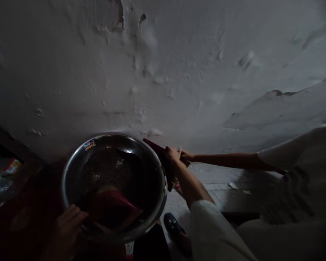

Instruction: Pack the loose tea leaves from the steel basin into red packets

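Note:
A large shiny metal basin (163, 174) with a small sticker inside its rim fills the lower middle. Its inside is dark, with blackish grains or dirt. In its near part lies a blurred red shape with pale edges (116, 203); I cannot tell its kind. My left hand (70, 219) is closed at the near left of the rim, fingers curled on it, in deep shadow. My right hand (174, 154), reaching past the basin's right side, is closed on a dark red flat-edged object (154, 146). Another person's hand (187, 156) grips the same object beside mine.
A person in a white printed T-shirt (296, 195) stands close on the right. A grey wall (179, 72) with peeling paint rises just behind the basin. Scraps lie on the pale floor (217, 181). A dark shoe (174, 226) is below. Plastic packaging (12, 166) lies at far left.

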Motion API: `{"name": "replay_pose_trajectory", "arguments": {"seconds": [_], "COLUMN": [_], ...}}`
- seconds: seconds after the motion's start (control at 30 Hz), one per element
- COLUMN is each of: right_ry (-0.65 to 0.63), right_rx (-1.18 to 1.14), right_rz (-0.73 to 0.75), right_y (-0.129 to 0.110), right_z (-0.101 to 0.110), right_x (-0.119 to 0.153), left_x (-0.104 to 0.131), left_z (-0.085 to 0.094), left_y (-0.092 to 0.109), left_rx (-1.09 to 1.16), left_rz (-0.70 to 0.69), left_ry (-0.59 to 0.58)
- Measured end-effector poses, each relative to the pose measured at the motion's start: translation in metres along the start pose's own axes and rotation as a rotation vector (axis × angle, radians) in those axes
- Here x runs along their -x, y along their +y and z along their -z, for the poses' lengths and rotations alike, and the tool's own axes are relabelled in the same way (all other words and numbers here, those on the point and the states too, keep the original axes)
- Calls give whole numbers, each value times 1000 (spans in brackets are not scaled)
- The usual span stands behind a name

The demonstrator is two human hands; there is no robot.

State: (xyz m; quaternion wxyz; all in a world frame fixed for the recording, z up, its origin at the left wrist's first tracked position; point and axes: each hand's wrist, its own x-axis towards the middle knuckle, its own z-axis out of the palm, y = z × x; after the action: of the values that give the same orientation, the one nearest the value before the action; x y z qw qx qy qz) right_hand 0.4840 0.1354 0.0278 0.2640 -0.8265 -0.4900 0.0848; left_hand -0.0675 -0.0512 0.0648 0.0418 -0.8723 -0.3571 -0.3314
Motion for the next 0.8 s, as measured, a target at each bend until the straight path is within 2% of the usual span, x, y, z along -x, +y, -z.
{"name": "replay_pose_trajectory", "arguments": {"seconds": [0.07, 0.13, 0.23, 0.3, 0.4, 0.47, 0.57, 0.7, 0.8], "right_ry": [-22, 18, 237, 404, 622, 707, 654, 339, 140], "right_rx": [29, 88, 149, 99, -84, -235, -435, -677, -828], "right_rz": [-60, -82, -28, 26, 187, 297, 398, 393, 385], "right_y": [-3, -9, -23, -37, -69, -94, -130, -170, -190], "right_z": [1, 8, 26, 43, 66, 77, 82, 75, 71], "right_x": [2, 4, 17, 36, 79, 111, 153, 189, 205], "left_x": [-5, -12, -21, -22, -21, -19, -16, -6, 4], "left_z": [1, 4, 8, 10, 10, 8, 4, 3, 4], "left_y": [2, 8, 20, 29, 45, 54, 64, 69, 67], "left_rx": [0, 59, 214, 296, 347, 342, 319, 341, 406], "left_rz": [-41, -36, 95, 164, 180, 181, 176, 217, 239], "left_ry": [34, 15, -122, -199, -246, -278, -262, -158, -150]}}
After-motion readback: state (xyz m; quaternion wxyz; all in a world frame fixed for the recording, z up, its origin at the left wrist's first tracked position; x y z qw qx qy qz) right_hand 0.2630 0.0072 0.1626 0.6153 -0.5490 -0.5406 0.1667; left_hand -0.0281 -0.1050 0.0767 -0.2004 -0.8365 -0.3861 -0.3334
